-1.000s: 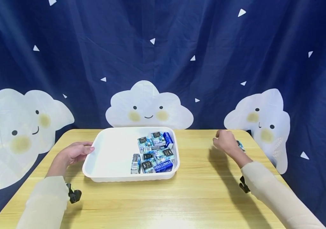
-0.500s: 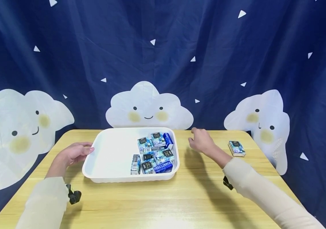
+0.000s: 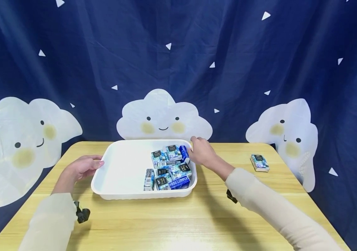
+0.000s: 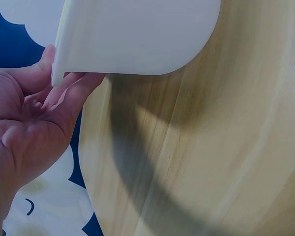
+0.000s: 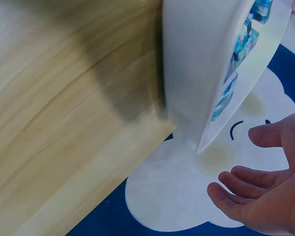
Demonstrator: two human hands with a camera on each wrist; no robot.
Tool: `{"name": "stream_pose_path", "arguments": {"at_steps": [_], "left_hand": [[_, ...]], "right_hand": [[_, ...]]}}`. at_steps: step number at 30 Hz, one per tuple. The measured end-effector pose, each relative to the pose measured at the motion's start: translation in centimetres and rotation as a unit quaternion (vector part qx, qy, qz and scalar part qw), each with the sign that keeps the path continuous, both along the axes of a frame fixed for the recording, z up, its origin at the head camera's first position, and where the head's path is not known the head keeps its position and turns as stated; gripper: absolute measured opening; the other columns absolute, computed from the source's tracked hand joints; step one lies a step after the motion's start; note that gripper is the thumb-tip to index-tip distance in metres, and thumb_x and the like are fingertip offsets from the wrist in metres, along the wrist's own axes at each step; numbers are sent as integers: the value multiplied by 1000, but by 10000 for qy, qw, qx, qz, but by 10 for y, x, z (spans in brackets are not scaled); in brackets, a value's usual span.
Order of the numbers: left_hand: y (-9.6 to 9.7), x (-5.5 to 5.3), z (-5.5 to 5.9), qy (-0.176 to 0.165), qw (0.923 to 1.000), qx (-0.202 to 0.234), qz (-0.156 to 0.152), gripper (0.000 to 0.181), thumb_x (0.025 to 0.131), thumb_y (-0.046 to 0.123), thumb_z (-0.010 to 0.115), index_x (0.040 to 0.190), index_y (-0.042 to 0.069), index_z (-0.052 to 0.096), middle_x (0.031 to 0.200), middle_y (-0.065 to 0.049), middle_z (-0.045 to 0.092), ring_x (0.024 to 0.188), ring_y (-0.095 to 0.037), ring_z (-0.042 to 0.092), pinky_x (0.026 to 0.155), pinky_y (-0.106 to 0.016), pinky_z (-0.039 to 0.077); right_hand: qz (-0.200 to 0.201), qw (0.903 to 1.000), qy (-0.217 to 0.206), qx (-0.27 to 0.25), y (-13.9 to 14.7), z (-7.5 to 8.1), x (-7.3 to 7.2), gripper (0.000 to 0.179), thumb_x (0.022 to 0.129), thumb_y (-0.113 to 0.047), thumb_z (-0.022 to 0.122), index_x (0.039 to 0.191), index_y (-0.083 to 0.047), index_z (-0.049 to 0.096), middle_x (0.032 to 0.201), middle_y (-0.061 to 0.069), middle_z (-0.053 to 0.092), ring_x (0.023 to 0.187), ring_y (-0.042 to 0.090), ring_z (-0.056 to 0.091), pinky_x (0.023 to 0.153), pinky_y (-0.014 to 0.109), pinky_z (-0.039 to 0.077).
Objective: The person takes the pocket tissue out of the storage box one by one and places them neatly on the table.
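A white rectangular tray (image 3: 119, 170) lies on the wooden table, several small blue floral packs with black labels (image 3: 180, 170) heaped at its right end. At its left rim my left hand (image 3: 85, 166) grips the tray, thumb over the edge (image 4: 59, 44) and fingers beneath, as the left wrist view shows. Beside the tray's far right corner is my right hand (image 3: 202, 151). In the right wrist view that hand (image 5: 265, 182) holds nothing, its thumb spread away from loosely bent fingers near the tray wall (image 5: 196, 59).
One more floral pack (image 3: 259, 163) lies on the table (image 3: 228, 216) at the right. A dark blue curtain (image 3: 178, 69) with smiling white clouds (image 3: 164, 120) hangs behind the table's far edge. Small black cameras (image 3: 82, 215) are worn at the wrists.
My right hand has moved left from beside the lone pack to the tray's right corner, leaving that pack uncovered on the table. My left hand keeps its grip on the tray.
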State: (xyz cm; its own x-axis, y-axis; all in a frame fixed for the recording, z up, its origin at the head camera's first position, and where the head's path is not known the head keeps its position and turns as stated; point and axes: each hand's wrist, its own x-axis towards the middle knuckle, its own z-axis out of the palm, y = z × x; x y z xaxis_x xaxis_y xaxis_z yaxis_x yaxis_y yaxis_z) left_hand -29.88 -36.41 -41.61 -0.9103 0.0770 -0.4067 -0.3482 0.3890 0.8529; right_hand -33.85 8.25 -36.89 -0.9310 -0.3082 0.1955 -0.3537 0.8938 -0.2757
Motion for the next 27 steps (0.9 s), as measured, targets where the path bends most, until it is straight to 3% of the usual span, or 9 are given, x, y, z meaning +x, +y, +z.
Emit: {"name": "stream_pose_path", "arguments": {"at_steps": [5, 13, 20, 27], "left_hand": [[-1, -1, -1, 1, 10000, -53, -19, 67, 104, 18, 56, 155, -10, 23, 93, 11, 68, 85, -4, 64, 78, -23, 58], [1, -1, -2, 54, 10000, 18, -44, 66, 104, 18, 56, 154, -11, 24, 93, 10, 69, 85, -4, 65, 77, -22, 58], [3, 0, -5, 34, 10000, 11, -14, 66, 105, 19, 55, 155, -10, 24, 94, 9, 69, 84, -6, 65, 75, -22, 58], [0, 0, -2, 8, 10000, -49, -3, 66, 105, 20, 55, 155, -10, 23, 97, 7, 70, 85, -6, 65, 75, -23, 57]], "right_hand": [[11, 9998, -191, 13, -18, 1, -1, 36, 99, -22, 64, 124, 4, 60, 110, 20, 66, 97, 30, 66, 82, 41, 59], [60, 9991, -364, 224, -45, -9, -3, 46, 99, -24, 65, 138, 0, 56, 124, 19, 65, 109, 31, 66, 92, 42, 58], [-55, 9984, -401, 388, -60, -22, -11, 49, 99, -27, 65, 139, 0, 54, 125, 19, 65, 111, 31, 65, 92, 42, 58], [-197, 9983, -501, 224, -67, -26, -15, 48, 99, -26, 65, 139, 0, 54, 127, 19, 64, 113, 31, 64, 94, 43, 58]]}}
